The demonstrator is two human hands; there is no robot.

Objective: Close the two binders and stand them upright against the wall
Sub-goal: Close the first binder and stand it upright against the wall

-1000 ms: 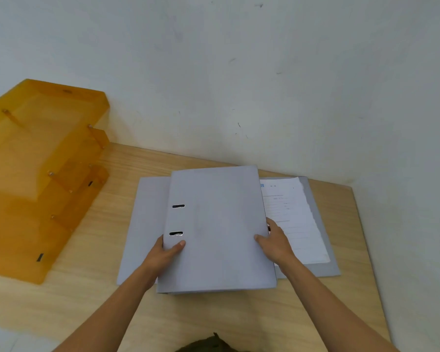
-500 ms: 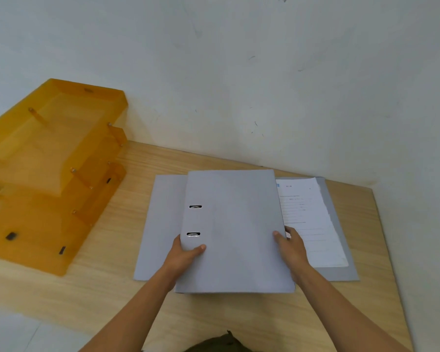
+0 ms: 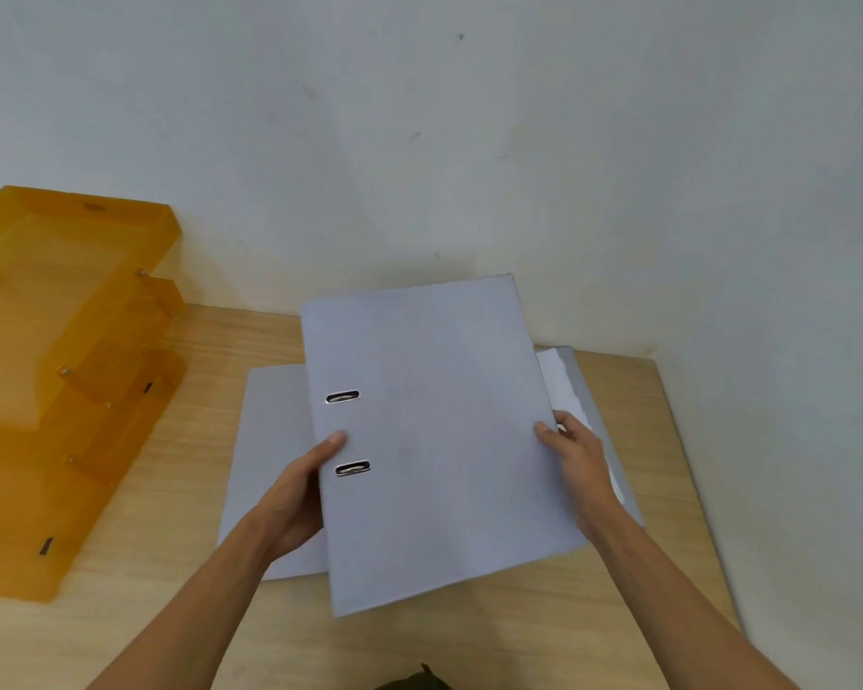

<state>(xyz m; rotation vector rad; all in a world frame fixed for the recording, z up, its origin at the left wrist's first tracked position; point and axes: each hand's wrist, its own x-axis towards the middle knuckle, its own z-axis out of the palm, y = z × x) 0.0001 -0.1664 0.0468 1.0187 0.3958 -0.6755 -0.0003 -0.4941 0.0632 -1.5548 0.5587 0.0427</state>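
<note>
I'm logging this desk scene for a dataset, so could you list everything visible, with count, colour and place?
Closed grey lever-arch binder: 1, grey, held tilted above the desk centre, two metal slots near its spine.
Open grey binder: 1, grey, flat on the desk beneath the held one, showing on both sides of it.
White paper sheets: a stack, count unclear, white, in the open binder's right half.
Translucent orange plastic stacked trays: 1 unit, several tiers, orange, left side of the desk by the wall.
Light wooden desk: 1, pale wood, across the lower frame.
White wall: white, behind the desk and along the right.
Left hand: 1, gripping the held binder's spine edge.
Right hand: 1, gripping its right edge.
</note>
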